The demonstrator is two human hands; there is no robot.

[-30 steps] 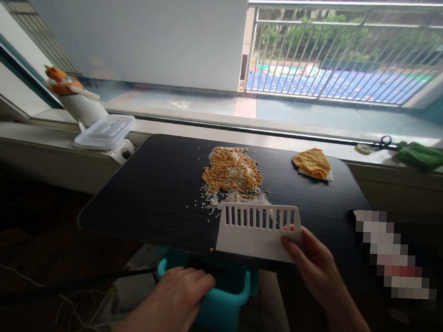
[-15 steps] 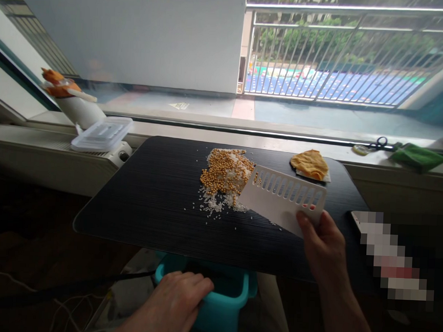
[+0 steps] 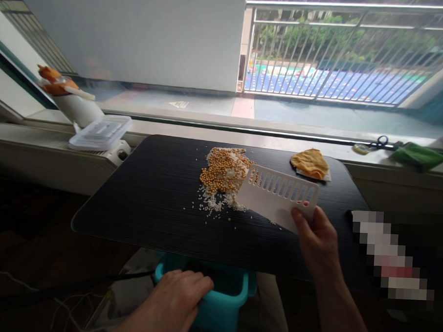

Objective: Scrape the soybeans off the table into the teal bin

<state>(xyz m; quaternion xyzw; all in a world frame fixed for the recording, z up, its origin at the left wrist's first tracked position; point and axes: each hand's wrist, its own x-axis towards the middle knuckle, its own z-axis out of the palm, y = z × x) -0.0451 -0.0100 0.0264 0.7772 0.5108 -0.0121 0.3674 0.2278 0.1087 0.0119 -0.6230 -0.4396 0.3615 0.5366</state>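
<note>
On the black table (image 3: 139, 192) lies a heap of yellow soybeans (image 3: 221, 168) mixed with white rice grains (image 3: 214, 202). My right hand (image 3: 319, 239) grips a flat white slotted scraper (image 3: 267, 202) by its right end, thumb on top. Its left edge touches the right side of the heap, and some beans show through its slots. Below the table's front edge, my left hand (image 3: 184, 291) is wrapped over the rim of a turquoise bin (image 3: 222, 308). The dark inside of the bin cannot be made out.
A folded yellow cloth (image 3: 309, 164) lies at the table's back right. A clear plastic lid (image 3: 101, 132) and a white roll (image 3: 77, 111) are at the left. Scissors (image 3: 380, 142) and a green cloth (image 3: 420, 156) rest on the windowsill. A cable (image 3: 11, 276) trails at lower left.
My right hand and the scraper have moved slightly left, farther against the heap. A single bean now lies in front of the pile. My left hand stays on the bin.
</note>
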